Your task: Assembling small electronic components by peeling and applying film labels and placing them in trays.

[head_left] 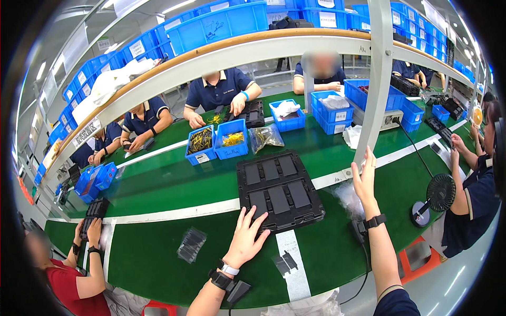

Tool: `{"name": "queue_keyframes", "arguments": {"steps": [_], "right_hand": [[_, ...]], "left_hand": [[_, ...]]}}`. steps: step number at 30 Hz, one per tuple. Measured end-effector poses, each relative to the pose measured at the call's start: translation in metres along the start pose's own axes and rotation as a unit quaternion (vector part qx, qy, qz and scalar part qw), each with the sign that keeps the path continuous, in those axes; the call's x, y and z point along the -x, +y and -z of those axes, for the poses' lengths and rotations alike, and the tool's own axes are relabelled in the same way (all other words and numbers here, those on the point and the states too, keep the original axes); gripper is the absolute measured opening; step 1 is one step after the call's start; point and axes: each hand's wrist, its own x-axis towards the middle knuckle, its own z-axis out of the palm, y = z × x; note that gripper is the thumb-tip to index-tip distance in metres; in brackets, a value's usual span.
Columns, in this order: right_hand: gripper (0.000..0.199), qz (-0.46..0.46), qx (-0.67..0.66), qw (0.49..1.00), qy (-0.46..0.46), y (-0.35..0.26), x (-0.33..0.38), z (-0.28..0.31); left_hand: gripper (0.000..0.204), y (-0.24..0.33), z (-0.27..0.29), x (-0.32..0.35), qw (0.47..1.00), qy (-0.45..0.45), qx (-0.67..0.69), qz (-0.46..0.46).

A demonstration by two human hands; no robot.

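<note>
Centre frame, the black tray (279, 192) of dark slabs sits on the green surface (158, 253); left hand (245, 239) presses its near edge, fingers spread. Right hand (365, 181) hovers open beside it. Blue bins (216, 141) behind hold small parts.

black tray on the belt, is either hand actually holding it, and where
Nothing is gripped. The left hand lies flat, fingers spread, on the near left corner of the black tray. The right hand is raised open above the green belt, holding nothing.

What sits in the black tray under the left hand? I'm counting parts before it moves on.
The black tray holds six dark flat rectangular parts, three per row. The left hand rests on its near edge, covering a bit of rim; nothing beneath the parts shows.
</note>
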Motion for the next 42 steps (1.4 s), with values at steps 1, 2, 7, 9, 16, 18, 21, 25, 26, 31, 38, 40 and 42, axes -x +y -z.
{"name": "queue_keyframes", "arguments": {"steps": [1, 2, 7, 9, 16, 18, 21, 25, 26, 31, 38, 40, 42], "right_hand": [[0.06, 0.023, 0.027, 0.998, -0.056, -0.001, 0.001, 0.0], [0.06, 0.018, -0.014, 0.999, -0.028, -0.002, 0.0, -0.002], [0.058, -0.021, 0.014, 0.994, 0.103, -0.016, -0.004, 0.002], [0.06, -0.025, 0.016, 0.995, 0.098, -0.015, -0.005, 0.0], [0.074, 0.007, -0.003, 0.999, 0.036, -0.009, -0.004, 0.003], [0.076, -0.003, 0.005, 0.996, 0.084, -0.01, -0.008, 0.003], [0.078, -0.016, -0.031, 0.999, 0.034, -0.003, -0.006, 0.002], [0.076, 0.001, -0.025, 1.0, 0.019, -0.001, -0.006, 0.004], [0.075, 0.0, -0.003, 0.999, 0.053, -0.002, -0.008, 0.006], [0.074, -0.011, -0.023, 0.995, 0.1, -0.004, -0.007, 0.003], [0.079, -0.02, 0.012, 0.999, 0.037, -0.001, -0.005, 0.002], [0.08, 0.009, 0.075, 0.995, 0.071, 0.004, -0.004, 0.003], [0.08, -0.01, 0.025, 0.999, 0.03, 0.006, -0.001, 0.003]], "left_hand": [[0.046, 0.0, -0.001, 0.0, 1.0, -0.003, 0.001, 0.002], [0.046, -0.001, -0.002, 0.001, 1.0, 0.001, 0.001, -0.001], [0.046, -0.004, 0.001, 0.003, 1.0, 0.008, -0.002, -0.002], [0.046, -0.005, 0.0, 0.001, 1.0, 0.007, -0.001, -0.005], [0.045, 0.001, 0.001, 0.0, 1.0, -0.008, 0.027, 0.01], [0.045, 0.0, 0.002, -0.001, 1.0, -0.011, 0.023, 0.014], [0.044, 0.002, 0.002, 0.0, 1.0, 0.001, 0.001, 0.011], [0.043, 0.005, 0.002, -0.003, 1.0, -0.005, 0.002, 0.008], [0.043, 0.006, 0.003, -0.003, 1.0, -0.002, 0.01, 0.007], [0.044, 0.003, 0.003, -0.002, 1.0, -0.014, 0.014, 0.018], [0.044, 0.005, 0.004, 0.0, 0.999, -0.018, 0.014, 0.024], [0.044, 0.006, 0.005, 0.0, 1.0, -0.018, 0.009, 0.024], [0.044, 0.007, 0.005, -0.001, 0.999, -0.019, 0.015, 0.025]]}}
